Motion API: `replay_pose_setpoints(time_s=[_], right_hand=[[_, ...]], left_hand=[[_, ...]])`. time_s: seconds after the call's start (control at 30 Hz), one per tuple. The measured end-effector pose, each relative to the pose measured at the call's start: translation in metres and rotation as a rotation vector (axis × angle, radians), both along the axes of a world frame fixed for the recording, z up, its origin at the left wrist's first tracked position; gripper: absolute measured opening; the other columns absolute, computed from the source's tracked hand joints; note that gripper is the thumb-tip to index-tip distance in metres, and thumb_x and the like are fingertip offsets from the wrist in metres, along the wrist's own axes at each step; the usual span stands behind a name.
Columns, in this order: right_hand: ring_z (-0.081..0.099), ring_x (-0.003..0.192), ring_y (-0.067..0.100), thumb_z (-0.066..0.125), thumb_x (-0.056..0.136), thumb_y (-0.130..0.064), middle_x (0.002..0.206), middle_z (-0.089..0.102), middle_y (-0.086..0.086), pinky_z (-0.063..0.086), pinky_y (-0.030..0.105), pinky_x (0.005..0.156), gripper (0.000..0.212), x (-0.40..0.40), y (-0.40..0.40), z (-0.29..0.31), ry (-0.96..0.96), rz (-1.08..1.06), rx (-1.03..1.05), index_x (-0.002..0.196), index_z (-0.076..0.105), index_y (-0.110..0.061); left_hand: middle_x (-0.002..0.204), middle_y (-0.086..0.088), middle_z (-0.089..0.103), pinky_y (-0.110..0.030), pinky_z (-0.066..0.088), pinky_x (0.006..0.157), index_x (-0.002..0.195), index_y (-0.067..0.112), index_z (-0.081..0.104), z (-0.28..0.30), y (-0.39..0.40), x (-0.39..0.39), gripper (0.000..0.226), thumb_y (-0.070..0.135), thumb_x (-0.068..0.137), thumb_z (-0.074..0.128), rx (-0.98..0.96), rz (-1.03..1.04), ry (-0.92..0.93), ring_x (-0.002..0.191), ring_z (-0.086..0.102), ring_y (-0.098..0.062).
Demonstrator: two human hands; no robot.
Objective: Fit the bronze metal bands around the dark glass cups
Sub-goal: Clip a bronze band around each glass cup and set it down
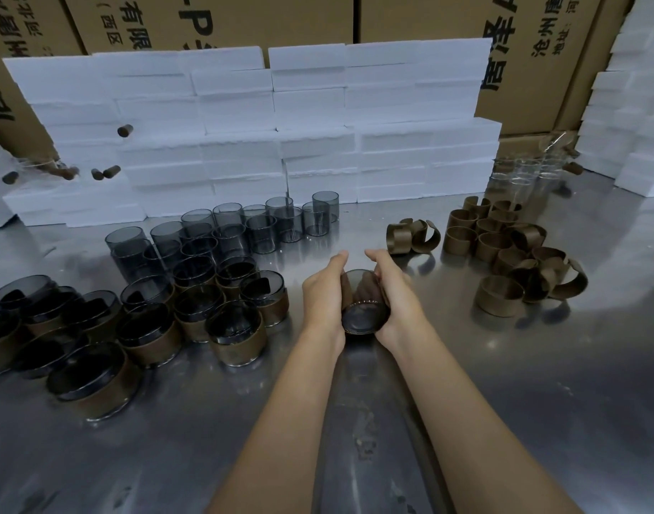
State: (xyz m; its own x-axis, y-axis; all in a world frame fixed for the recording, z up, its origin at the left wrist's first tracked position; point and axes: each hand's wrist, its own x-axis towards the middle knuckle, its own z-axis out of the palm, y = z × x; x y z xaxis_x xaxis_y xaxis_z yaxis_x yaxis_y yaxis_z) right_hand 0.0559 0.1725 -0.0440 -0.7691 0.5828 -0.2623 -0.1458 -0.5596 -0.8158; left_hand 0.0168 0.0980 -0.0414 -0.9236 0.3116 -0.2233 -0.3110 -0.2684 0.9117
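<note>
Both hands, left hand (323, 291) and right hand (394, 291), clamped on one dark glass cup (364, 306); band-fitting step under way. Next: seat band fully, park near-left with banded cups (236, 337).

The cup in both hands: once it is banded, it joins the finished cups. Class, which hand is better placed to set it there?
Probably the left hand: the banded cups stand on its side, the loose bands on the right.
</note>
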Motion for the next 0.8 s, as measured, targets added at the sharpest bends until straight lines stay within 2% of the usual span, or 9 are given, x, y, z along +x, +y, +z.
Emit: replay_pose_setpoints(time_s=[0.07, 0.13, 0.33, 0.47, 0.53, 0.63, 0.67, 0.73, 0.8], right_hand=[[0.041, 0.041, 0.014, 0.073, 0.087, -0.026, 0.048, 0.039, -0.003, 0.036, 0.023, 0.048, 0.05, 0.001, -0.001, 0.002, -0.005, 0.008, 0.027, 0.045, 0.048, -0.022], [0.038, 0.049, 0.017, 0.074, 0.087, -0.027, 0.054, 0.036, 0.001, 0.034, 0.029, 0.057, 0.044, 0.003, -0.002, 0.003, -0.002, 0.019, 0.026, 0.055, 0.045, -0.02], [0.055, 0.062, 0.024, 0.078, 0.085, -0.03, 0.062, 0.048, 0.005, 0.047, 0.043, 0.075, 0.031, 0.007, -0.004, 0.008, -0.027, 0.05, 0.047, 0.071, 0.055, -0.015], [0.049, 0.056, 0.02, 0.077, 0.085, -0.03, 0.06, 0.043, 0.002, 0.046, 0.032, 0.061, 0.031, 0.007, -0.003, 0.009, -0.037, 0.017, 0.095, 0.073, 0.051, -0.017], [0.041, 0.05, 0.016, 0.076, 0.086, -0.031, 0.057, 0.038, -0.002, 0.039, 0.027, 0.052, 0.037, 0.007, 0.001, 0.009, -0.015, -0.049, 0.143, 0.067, 0.046, -0.02], [0.041, 0.062, 0.024, 0.072, 0.091, -0.032, 0.064, 0.041, 0.008, 0.04, 0.035, 0.064, 0.032, 0.009, 0.008, 0.012, 0.024, -0.187, 0.276, 0.074, 0.056, -0.01], [0.042, 0.067, 0.025, 0.07, 0.093, -0.032, 0.07, 0.042, 0.011, 0.039, 0.036, 0.067, 0.031, 0.01, 0.011, 0.013, 0.04, -0.235, 0.296, 0.078, 0.06, -0.006], [0.038, 0.062, 0.023, 0.069, 0.094, -0.032, 0.067, 0.038, 0.011, 0.036, 0.033, 0.062, 0.041, 0.012, 0.016, 0.015, 0.055, -0.333, 0.311, 0.067, 0.054, -0.004], [0.035, 0.051, 0.014, 0.068, 0.095, -0.032, 0.056, 0.035, 0.003, 0.034, 0.024, 0.051, 0.051, 0.014, 0.02, 0.016, 0.042, -0.394, 0.31, 0.053, 0.043, -0.017]], left_hand=[[0.052, 0.004, 0.04, -0.021, 0.037, 0.049, 0.062, 0.02, 0.046, 0.0, -0.002, 0.0, 0.041, 0.033, 0.092, 0.07, -0.009, -0.018, 0.014, 0.047, 0.042, -0.014], [0.049, 0.005, 0.034, -0.02, 0.031, 0.044, 0.054, 0.022, 0.039, -0.001, -0.002, 0.001, 0.05, 0.033, 0.093, 0.069, -0.002, -0.029, 0.032, 0.042, 0.035, -0.012], [0.048, 0.008, 0.028, -0.02, 0.027, 0.042, 0.042, 0.026, 0.035, 0.002, -0.003, 0.003, 0.063, 0.032, 0.096, 0.067, 0.043, -0.038, 0.055, 0.04, 0.031, -0.01], [0.047, 0.006, 0.033, -0.02, 0.03, 0.044, 0.04, 0.024, 0.039, -0.001, -0.001, -0.001, 0.063, 0.041, 0.093, 0.068, -0.016, -0.01, 0.073, 0.041, 0.035, -0.011], [0.05, 0.003, 0.046, -0.025, 0.037, 0.052, 0.041, 0.022, 0.049, -0.002, -0.001, -0.004, 0.057, 0.043, 0.09, 0.07, -0.049, -0.064, 0.108, 0.048, 0.044, -0.014], [0.073, 0.0, 0.073, -0.029, 0.052, 0.071, 0.064, 0.023, 0.075, -0.001, -0.004, -0.002, 0.031, 0.05, 0.081, 0.076, -0.089, -0.253, 0.21, 0.07, 0.07, -0.015], [0.081, -0.001, 0.076, -0.03, 0.054, 0.075, 0.075, 0.022, 0.078, -0.001, -0.005, -0.001, 0.033, 0.055, 0.075, 0.079, -0.103, -0.314, 0.228, 0.077, 0.072, -0.015], [0.088, -0.002, 0.076, -0.034, 0.058, 0.077, 0.095, 0.019, 0.076, 0.0, -0.008, 0.001, 0.054, 0.061, 0.063, 0.086, -0.113, -0.427, 0.218, 0.084, 0.074, -0.018], [0.099, -0.007, 0.077, -0.041, 0.06, 0.085, 0.111, 0.02, 0.069, 0.001, -0.007, 0.004, 0.07, 0.056, 0.057, 0.092, -0.119, -0.492, 0.23, 0.09, 0.076, -0.023]])
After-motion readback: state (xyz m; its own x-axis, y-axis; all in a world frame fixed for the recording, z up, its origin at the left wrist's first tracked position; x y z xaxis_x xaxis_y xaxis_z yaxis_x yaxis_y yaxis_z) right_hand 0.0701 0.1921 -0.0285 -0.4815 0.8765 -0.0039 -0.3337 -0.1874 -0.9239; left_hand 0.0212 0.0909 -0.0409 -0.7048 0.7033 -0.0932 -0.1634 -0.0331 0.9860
